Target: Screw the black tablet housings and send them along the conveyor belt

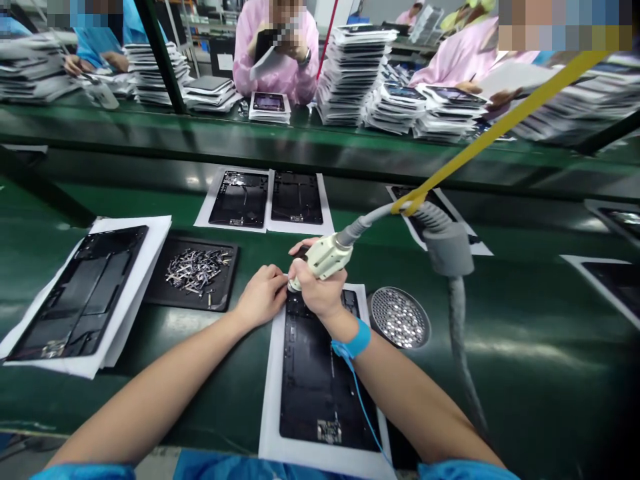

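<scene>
A white electric screwdriver is gripped in my right hand, its nose pointing down at the upper left corner of a black tablet housing. The housing lies on a white sheet in front of me. Beside the screwdriver's nose, my left hand is closed, with thumb and fingers together at the housing's top left edge. Whatever those fingers hold is hidden. A blue wrist strap circles my right wrist, and its thin cord crosses the housing.
A black tray holds many small metal parts. Right of the housing sits a round dish of small shiny pieces. Another housing rests on papers at left. A yellow strap suspends the screwdriver cable. People work behind stacked tablets.
</scene>
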A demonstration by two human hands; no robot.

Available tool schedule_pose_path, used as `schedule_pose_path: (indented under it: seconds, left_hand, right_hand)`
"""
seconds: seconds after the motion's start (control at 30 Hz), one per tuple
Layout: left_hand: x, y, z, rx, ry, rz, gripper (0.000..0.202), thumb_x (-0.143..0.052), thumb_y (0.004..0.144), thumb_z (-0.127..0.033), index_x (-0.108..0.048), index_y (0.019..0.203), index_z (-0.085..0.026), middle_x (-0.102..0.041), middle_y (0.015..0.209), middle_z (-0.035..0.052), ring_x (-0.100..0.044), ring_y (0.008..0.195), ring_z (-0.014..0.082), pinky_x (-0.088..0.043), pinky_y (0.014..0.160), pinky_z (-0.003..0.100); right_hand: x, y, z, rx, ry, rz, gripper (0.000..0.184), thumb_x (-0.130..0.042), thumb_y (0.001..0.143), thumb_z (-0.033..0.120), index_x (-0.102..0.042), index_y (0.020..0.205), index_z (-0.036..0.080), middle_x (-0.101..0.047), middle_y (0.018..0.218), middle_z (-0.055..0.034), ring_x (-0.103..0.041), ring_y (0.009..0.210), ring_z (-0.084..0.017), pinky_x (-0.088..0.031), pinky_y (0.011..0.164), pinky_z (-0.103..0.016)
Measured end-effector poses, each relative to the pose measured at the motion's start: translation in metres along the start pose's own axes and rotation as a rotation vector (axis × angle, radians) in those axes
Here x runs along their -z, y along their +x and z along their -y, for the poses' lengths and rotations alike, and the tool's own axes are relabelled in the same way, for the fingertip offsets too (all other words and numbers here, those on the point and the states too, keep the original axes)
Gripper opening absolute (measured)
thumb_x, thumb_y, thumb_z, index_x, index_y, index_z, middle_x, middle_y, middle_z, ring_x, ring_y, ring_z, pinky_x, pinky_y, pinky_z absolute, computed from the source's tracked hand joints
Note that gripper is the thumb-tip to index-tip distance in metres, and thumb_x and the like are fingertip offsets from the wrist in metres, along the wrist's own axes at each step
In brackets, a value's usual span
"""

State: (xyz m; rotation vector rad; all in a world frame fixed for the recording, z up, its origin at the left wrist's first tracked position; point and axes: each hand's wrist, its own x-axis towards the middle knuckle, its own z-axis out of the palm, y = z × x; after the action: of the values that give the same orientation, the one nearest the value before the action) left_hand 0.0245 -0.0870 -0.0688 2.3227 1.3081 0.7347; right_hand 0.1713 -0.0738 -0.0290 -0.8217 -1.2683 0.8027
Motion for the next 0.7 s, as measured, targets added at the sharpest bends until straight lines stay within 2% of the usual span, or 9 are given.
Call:
schedule_pose_path:
  seconds: [0.3,0.43,0.5,0.57,0.7]
  left_hand:
    - [0.0,0.001,0.003,-0.001,0.0,-0.002,0.018,-0.054,0.095,-0.018,-0.072,0.096,-0.02,-0.066,0.104,0.0092,-0.06,0.096,0.0234,-0.054,0.087,0.039]
    - [0.007,0.002,0.004,-0.017,0.001,-0.016,0.021,-0.051,0.097,-0.021,-0.071,0.1,-0.019,-0.066,0.102,0.0091,-0.062,0.098,0.0234,-0.054,0.087,0.038]
    - [0.008,0.007,0.002,-0.031,0.045,-0.038,0.022,-0.05,0.097,-0.022,-0.071,0.104,-0.019,-0.066,0.103,0.0094,-0.061,0.097,0.0239,-0.054,0.087,0.039]
    - [0.006,0.017,-0.003,-0.057,0.118,-0.039,0.023,-0.051,0.097,-0.024,-0.07,0.109,-0.018,-0.066,0.108,0.0109,-0.06,0.099,0.0257,-0.052,0.088,0.041]
    - [0.001,0.047,-0.019,-0.059,0.263,0.062,0.032,-0.062,0.094,-0.036,-0.066,0.12,-0.016,-0.066,0.115,0.0143,-0.061,0.105,0.031,-0.05,0.089,0.044]
  right_hand:
    - [-0.005,-0.005,-0.013,-0.063,-0.042,0.016,0.031,-0.075,0.082,0.03,-0.06,0.107,0.022,-0.068,0.083,0.0002,-0.067,0.069,-0.015,-0.059,0.065,-0.03]
    - [0.001,-0.001,0.001,-0.019,-0.021,0.005,0.026,-0.073,0.083,0.029,-0.06,0.105,0.023,-0.069,0.094,-0.0019,-0.066,0.07,-0.013,-0.059,0.062,-0.028]
    - [0.018,0.001,0.016,0.004,-0.023,-0.043,0.024,-0.071,0.086,0.028,-0.059,0.106,0.025,-0.069,0.099,-0.0017,-0.065,0.065,-0.011,-0.058,0.056,-0.026]
    - [0.044,0.0,0.032,0.04,-0.028,-0.12,0.023,-0.07,0.087,0.027,-0.058,0.108,0.026,-0.068,0.097,0.0002,-0.062,0.057,-0.009,-0.055,0.049,-0.024]
    - [0.1,-0.004,0.051,0.143,-0.117,-0.29,0.024,-0.07,0.087,0.024,-0.059,0.108,0.026,-0.067,0.094,0.001,-0.062,0.05,-0.008,-0.054,0.045,-0.024]
